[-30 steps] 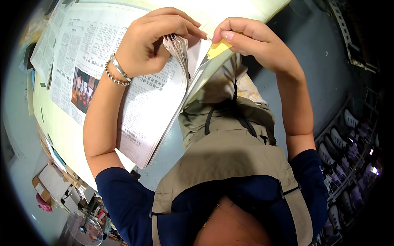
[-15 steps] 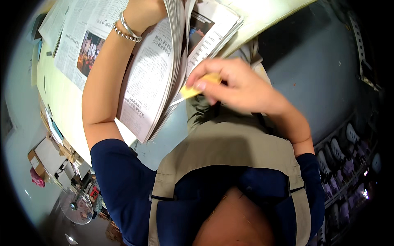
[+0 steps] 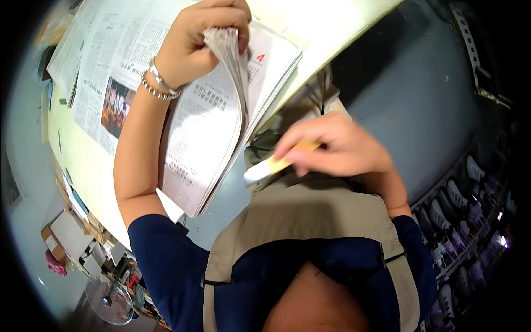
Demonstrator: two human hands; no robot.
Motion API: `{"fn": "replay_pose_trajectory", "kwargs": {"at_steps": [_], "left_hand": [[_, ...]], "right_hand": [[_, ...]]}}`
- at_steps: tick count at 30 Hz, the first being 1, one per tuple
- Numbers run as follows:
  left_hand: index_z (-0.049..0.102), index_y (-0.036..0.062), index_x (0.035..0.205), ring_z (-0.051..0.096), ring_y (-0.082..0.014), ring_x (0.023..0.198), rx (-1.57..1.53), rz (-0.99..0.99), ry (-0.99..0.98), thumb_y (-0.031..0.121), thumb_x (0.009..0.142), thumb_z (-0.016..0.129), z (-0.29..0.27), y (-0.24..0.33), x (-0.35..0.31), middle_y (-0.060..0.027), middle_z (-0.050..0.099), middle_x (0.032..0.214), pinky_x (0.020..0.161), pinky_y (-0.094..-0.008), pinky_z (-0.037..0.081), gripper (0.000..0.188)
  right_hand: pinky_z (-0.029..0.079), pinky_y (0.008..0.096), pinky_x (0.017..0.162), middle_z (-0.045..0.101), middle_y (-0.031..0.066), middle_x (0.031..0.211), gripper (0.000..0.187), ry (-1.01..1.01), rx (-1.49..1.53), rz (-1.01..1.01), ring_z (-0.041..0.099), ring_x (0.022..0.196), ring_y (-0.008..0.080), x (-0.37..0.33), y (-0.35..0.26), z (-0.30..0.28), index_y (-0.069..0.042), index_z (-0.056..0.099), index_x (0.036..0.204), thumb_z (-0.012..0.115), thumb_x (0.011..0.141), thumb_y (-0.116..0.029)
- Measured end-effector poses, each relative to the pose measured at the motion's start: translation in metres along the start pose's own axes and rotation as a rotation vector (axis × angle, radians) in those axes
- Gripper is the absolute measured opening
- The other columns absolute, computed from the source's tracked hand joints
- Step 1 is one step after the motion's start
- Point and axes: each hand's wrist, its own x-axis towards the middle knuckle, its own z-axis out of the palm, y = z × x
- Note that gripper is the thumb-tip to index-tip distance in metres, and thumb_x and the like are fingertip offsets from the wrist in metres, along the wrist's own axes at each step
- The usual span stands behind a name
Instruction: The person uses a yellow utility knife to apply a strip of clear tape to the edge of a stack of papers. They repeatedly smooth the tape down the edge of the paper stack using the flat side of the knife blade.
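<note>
My left hand (image 3: pixel 204 41) is closed around the top of a folded bundle of newspaper pages (image 3: pixel 207 122), bending its upper end upward. The bundle's long edge hangs over the rim of the pale table. More folded newspapers (image 3: pixel 279 61) lie just to its right, partly covered by it. My right hand (image 3: pixel 337 146), slightly blurred, grips a yellow-handled flat blade (image 3: pixel 268 167) off the table's edge, above my lap. The pale, broad end of this tool points left, apart from the paper; blur hides whether it is a knife or a scraper.
Spread newspaper sheets (image 3: pixel 105 61) cover the far left of the pale table (image 3: pixel 326 36). At the lower left are a cardboard box (image 3: pixel 52 243) and a round-caged fan (image 3: pixel 109 301). A rack of shoe-like pieces (image 3: pixel 453 221) stands at the right beyond the grey floor (image 3: pixel 404 110).
My right hand with the tool has moved down and away from the paper's edge, turning the blade's flat side into view. My left hand has come lower, folding the bundle's top over.
</note>
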Motion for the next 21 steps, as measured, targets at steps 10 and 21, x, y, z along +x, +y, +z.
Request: {"fn": "replay_pose_trajectory", "kwargs": {"at_steps": [10,21], "left_hand": [[0.053,0.0021,0.073,0.053,-0.0205,0.074,0.091,-0.145,0.034,0.012,0.067,0.056,0.013,0.011,0.007,-0.0117,0.059,0.085,0.069,-0.0283,0.044,0.011],[0.044,0.0110,0.063,0.061,-0.0353,0.105,0.266,0.005,-0.127,0.037,0.071,0.053,0.006,0.008,0.011,-0.0161,0.070,0.101,0.097,-0.0480,0.041,0.029]], "right_hand": [[0.041,0.0183,0.059,0.061,0.0006,0.080,0.019,0.936,-0.245,-0.193,0.054,0.069,0.0050,-0.010,-0.005,-0.044,-0.001,0.065,0.107,0.052,0.095,-0.008],[0.040,0.0244,0.059,0.059,0.0056,0.080,0.025,0.965,-0.339,-0.323,0.048,0.061,0.0111,0.013,0.005,-0.042,-0.002,0.064,0.106,0.047,0.087,-0.003]]}}
